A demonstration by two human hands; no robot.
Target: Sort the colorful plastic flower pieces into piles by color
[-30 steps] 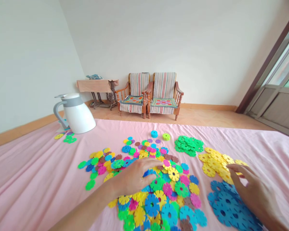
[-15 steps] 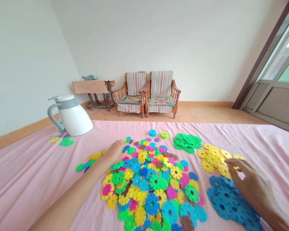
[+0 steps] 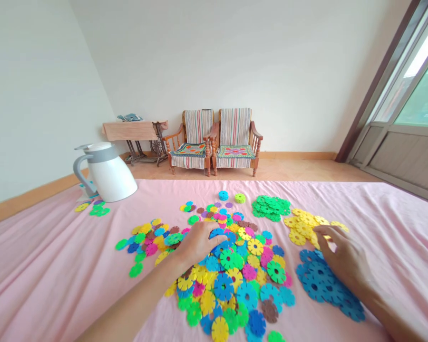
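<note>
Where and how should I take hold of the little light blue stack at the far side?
Probably by its outer rim, pinched at opposite sides: the light blue stack is short, round and sits upright on the pink cloth. Come from above and the left, since the lime stack stands close on its right and purple discs lie nearer you.

Mixed notched discs [image 3: 237, 261] lie heaped — blue pile [image 3: 324, 283] beside yellow pile [image 3: 304, 222].
</note>
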